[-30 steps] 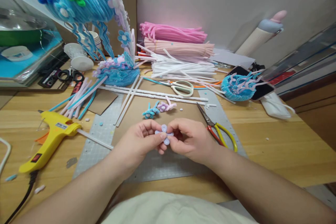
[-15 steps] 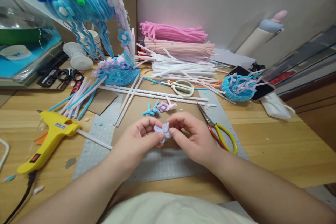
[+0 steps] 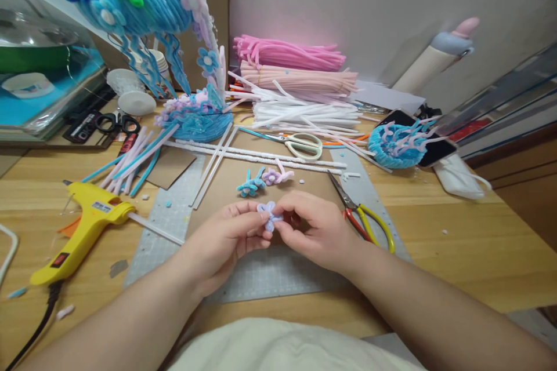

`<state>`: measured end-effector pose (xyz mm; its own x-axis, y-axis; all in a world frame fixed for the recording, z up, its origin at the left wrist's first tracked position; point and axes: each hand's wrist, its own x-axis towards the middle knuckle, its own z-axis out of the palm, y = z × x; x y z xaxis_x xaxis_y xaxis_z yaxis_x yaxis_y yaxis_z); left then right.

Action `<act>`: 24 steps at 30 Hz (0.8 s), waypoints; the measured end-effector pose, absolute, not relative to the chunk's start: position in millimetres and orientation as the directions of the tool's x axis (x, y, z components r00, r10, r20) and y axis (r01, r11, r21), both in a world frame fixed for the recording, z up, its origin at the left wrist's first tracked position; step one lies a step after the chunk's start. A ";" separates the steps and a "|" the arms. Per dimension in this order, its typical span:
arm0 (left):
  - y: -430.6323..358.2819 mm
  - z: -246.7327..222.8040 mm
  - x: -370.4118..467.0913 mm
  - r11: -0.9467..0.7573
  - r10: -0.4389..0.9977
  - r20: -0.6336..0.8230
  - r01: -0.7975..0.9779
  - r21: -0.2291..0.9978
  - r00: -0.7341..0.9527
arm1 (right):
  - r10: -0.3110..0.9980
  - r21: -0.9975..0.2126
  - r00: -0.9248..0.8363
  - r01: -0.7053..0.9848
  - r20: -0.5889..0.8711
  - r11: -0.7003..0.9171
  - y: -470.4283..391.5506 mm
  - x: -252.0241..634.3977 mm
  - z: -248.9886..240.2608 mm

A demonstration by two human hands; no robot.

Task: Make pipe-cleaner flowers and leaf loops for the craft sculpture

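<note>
A small lavender pipe-cleaner flower (image 3: 270, 215) is held between my two hands, above the cardboard on the cutting mat. My left hand (image 3: 232, 229) pinches its left side with thumb and fingers. On the right side, my right hand (image 3: 315, 226) grips a petal between thumb and index finger. Just beyond my hands lie a blue pipe-cleaner flower (image 3: 249, 187) and a purple-and-pink flower (image 3: 272, 176). Scissors with red and yellow handles (image 3: 365, 217) rest to the right of my right hand, blades pointing away.
A yellow glue gun (image 3: 87, 226) lies at left, its glue stick reaching toward my left forearm. Bundles of pink (image 3: 289, 53) and white pipe cleaners (image 3: 304, 116) are stacked at the back. Cream-handled scissors (image 3: 304, 146) lie before them. A tall blue flower-covered piece (image 3: 152, 0) stands back left.
The lavender flower has turned so its petals spread more toward the camera. My left fingers have shifted on it, and my right fingers have closed in on its right side.
</note>
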<state>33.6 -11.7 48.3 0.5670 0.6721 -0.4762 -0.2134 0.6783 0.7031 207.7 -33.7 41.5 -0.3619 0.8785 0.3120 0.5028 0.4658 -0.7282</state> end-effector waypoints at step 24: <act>-15.2 52.1 34.7 0.557 0.731 -0.402 -0.142 0.818 0.552 | 0.861 -0.769 -0.299 0.393 0.412 0.505 -38.8 206.5 46.0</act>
